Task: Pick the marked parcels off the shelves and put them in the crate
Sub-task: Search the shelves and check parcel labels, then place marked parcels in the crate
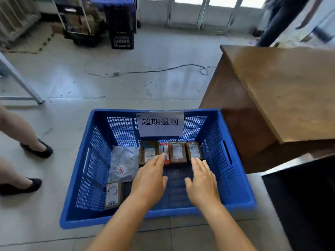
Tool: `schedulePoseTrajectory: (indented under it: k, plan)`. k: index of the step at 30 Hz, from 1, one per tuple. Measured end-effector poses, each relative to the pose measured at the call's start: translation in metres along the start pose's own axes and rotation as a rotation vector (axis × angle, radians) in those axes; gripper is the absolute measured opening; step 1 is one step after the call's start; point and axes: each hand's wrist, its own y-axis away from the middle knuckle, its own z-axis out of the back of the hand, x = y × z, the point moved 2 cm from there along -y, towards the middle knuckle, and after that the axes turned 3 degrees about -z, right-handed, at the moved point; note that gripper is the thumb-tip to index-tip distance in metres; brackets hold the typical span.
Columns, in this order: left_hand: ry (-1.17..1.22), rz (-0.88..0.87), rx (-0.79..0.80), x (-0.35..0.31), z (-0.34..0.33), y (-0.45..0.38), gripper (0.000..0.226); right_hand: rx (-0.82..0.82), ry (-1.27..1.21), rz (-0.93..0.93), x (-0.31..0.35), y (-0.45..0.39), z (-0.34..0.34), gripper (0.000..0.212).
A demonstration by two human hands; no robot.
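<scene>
Parcels (171,152) rowed at far wall, upright | crate (233,171) | hands (151,175) flat

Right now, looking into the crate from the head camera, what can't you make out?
- Shipping label print on the row of parcels at the far wall: too small and blurred.
- Near end of the brown box: covered by the left hand.
- Whether the fingers of the right hand touch the rightmost parcel: cannot tell.
- Crate floor near the front wall: hidden by both forearms.
- Shelves: out of view.
</scene>
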Motion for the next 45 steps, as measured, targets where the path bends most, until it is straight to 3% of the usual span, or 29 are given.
schedulePoseTrajectory:
  k: [17,32,45]
  plan:
    - [-0.140,-0.664,0.074,-0.178,0.023,0.055,0.073,-0.493,-0.050,-0.353,-0.065,0.150,0.119,0.065]
    - [-0.172,-1.164,0.326,-0.345,-0.074,0.191,0.074,-0.756,-0.207,-0.810,-0.204,0.331,0.138,0.062]
    - [-0.172,-1.383,0.345,-0.522,-0.183,0.321,0.069,-0.866,-0.222,-0.961,-0.381,0.475,0.194,0.064]
